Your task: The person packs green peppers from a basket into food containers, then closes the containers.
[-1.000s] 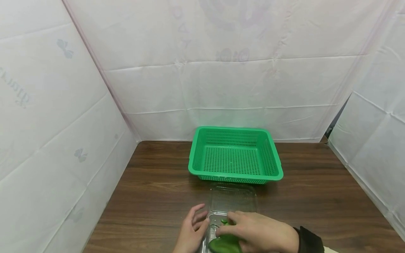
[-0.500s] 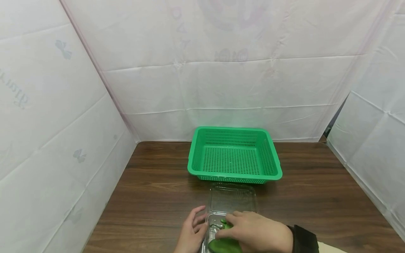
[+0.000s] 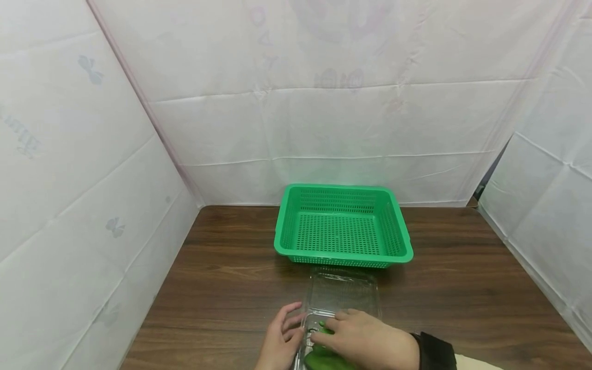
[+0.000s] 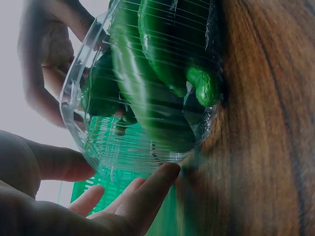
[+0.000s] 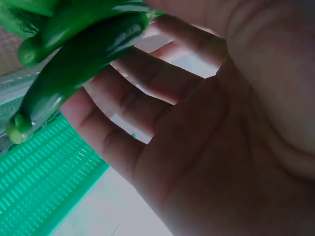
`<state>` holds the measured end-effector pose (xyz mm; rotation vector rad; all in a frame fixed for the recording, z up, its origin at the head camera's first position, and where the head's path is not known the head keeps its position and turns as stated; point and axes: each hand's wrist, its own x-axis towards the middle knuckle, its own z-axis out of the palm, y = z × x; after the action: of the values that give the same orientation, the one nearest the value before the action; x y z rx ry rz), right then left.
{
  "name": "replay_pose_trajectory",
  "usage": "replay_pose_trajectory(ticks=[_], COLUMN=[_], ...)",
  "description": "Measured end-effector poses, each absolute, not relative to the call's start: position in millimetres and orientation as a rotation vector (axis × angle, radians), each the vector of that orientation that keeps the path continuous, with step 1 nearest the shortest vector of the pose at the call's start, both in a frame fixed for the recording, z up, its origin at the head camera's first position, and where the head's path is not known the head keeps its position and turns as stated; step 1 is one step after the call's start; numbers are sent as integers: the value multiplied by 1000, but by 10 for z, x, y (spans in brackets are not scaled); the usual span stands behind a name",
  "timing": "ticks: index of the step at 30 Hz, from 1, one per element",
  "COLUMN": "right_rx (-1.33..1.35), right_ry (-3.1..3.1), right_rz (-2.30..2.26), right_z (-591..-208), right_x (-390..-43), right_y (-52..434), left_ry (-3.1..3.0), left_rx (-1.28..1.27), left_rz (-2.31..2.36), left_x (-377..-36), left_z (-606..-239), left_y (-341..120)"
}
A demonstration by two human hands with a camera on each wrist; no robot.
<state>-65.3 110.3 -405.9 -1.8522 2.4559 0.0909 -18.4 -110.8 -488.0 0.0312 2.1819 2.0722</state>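
Observation:
Several glossy green peppers (image 4: 142,83) lie in a clear plastic clamshell box (image 3: 311,319) at the bottom of the head view. My left hand (image 3: 279,339) is at the box's left side; in the left wrist view its extended thumb and fingers touch the clear wall. Over the box, my right hand (image 3: 365,339) rests on the peppers. In the right wrist view its extended fingers touch a dark green pepper (image 5: 83,69), their tips partly hidden behind it. The hand covers part of the box's contents in the head view.
The box's clear lid (image 3: 343,293) lies folded back toward a green perforated basket (image 3: 339,259). A brown wooden table (image 3: 222,288) bears everything. White sheeting (image 3: 333,123) stands behind the table and along both sides.
My right hand has shifted a little to the left and lies flatter over the peppers. The lid has moved slightly right. My left hand has hardly moved.

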Motion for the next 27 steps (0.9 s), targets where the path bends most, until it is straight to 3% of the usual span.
replay_pose_trajectory(ticks=[27], right_rx=[-1842], right_ry=[2484], right_rz=[67], right_z=[-4269], right_x=[-671], right_y=[1019], left_ry=[2240], left_rx=[12], left_rz=[2013], left_x=[-206], left_z=[-4889], left_y=[-1111])
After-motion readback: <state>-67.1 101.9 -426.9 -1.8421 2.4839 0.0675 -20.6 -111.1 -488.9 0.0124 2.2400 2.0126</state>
